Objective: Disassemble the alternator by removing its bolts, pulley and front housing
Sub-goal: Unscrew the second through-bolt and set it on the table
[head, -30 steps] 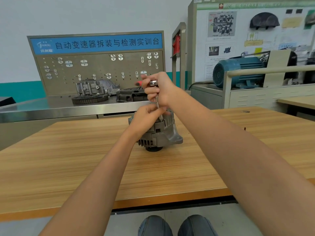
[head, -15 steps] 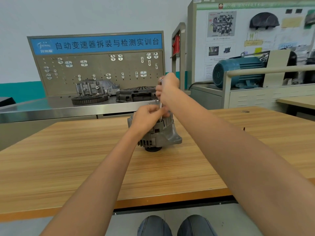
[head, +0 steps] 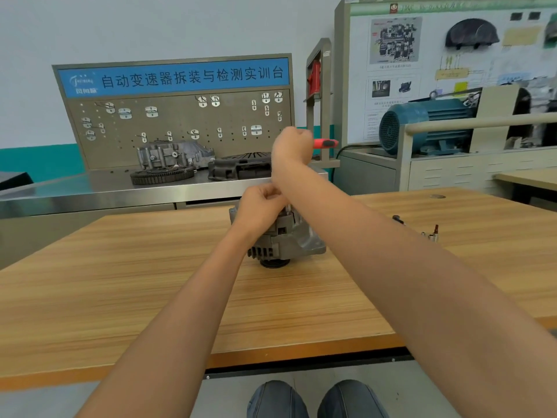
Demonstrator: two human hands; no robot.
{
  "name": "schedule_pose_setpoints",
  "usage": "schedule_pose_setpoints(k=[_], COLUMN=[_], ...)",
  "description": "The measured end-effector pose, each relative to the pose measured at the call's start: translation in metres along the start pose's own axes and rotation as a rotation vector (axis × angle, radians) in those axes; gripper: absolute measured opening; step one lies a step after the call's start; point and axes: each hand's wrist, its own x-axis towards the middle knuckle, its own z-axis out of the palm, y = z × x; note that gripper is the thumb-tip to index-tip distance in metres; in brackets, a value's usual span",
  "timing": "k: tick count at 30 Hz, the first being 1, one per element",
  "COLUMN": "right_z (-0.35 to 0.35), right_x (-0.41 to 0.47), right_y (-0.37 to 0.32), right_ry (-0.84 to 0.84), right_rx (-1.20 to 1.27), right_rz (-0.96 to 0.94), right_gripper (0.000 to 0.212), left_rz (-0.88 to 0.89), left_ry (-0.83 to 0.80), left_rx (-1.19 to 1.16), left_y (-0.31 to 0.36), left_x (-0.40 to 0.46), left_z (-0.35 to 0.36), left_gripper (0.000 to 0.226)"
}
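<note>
The grey alternator [head: 289, 239] stands on the wooden table [head: 120, 282], its dark pulley underneath. My right hand [head: 291, 146] is raised above it and grips a ratchet tool whose red handle [head: 325, 143] sticks out to the right. A thin metal shaft [head: 288, 208] runs from the hand down to the alternator's top. My left hand [head: 260, 206] rests on top of the alternator, fingers curled and pinching that shaft near its lower end. Whatever bolt the tool meets is hidden by my hands.
Small loose sockets and bits [head: 431, 235] lie on the table to the right. Behind stands a steel bench [head: 90, 188] with a gear ring [head: 161, 175], a grey casting [head: 174, 153] and a black part [head: 238, 168]. A teal motor [head: 422, 125] sits at the back right.
My right hand has swung round over the shaft, so the red handle that pointed left now points right. The left hand stays on the shaft and the alternator keeps its place.
</note>
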Motion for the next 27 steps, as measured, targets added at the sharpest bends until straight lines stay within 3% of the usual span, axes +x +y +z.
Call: schedule_pose_setpoints(k=[3, 5, 7, 10, 12, 14, 17, 19, 21, 24, 25, 27], right_z=[-0.010, -0.014, -0.009, 0.003, 0.006, 0.003, -0.011, -0.018, -0.014, -0.003, -0.001, -0.003], right_x=[0.011, 0.013, 0.009, -0.010, -0.012, -0.003, 0.012, 0.017, 0.011, -0.005, -0.005, 0.003], right_y=[-0.008, -0.006, -0.003, 0.005, 0.010, 0.006, -0.006, -0.005, -0.002, 0.007, 0.009, 0.005], right_ry=[-0.422, -0.594, -0.520, -0.093, 0.080, 0.029, -0.381, -0.597, -0.512, -0.072, 0.005, -0.091], right_rx=[0.130, 0.157, 0.101, -0.032, -0.029, 0.030, 0.115, 0.189, 0.164, 0.042, 0.013, 0.064], right_rz=[0.320, 0.363, 0.316, -0.009, -0.156, -0.063, 0.259, 0.364, 0.298, -0.017, -0.080, 0.032], right_gripper=[0.025, 0.026, 0.027, 0.021, 0.017, 0.021, 0.029, 0.026, 0.026, 0.021, 0.021, 0.024], left_rz=[0.007, 0.010, 0.005, -0.026, -0.038, -0.019, -0.006, -0.006, -0.004, -0.023, -0.026, -0.013], left_ry=[-0.052, -0.108, -0.114, -0.034, -0.012, -0.025, -0.084, -0.115, -0.086, -0.022, -0.016, -0.031], left_rx=[-0.023, -0.062, -0.050, 0.056, 0.094, 0.033, -0.037, -0.055, -0.048, 0.005, 0.016, -0.003], left_y=[0.001, -0.002, -0.002, -0.002, -0.001, 0.000, 0.001, 0.001, 0.001, -0.001, -0.001, -0.001], left_x=[0.000, 0.000, 0.000, 0.002, 0.002, 0.001, -0.001, -0.001, 0.000, 0.000, 0.000, 0.000], left_z=[-0.001, -0.005, -0.008, -0.008, -0.005, -0.004, -0.003, -0.005, -0.006, -0.003, -0.003, -0.003], left_gripper=[0.015, 0.015, 0.019, 0.033, 0.036, 0.031, 0.016, 0.014, 0.020, 0.037, 0.039, 0.032])
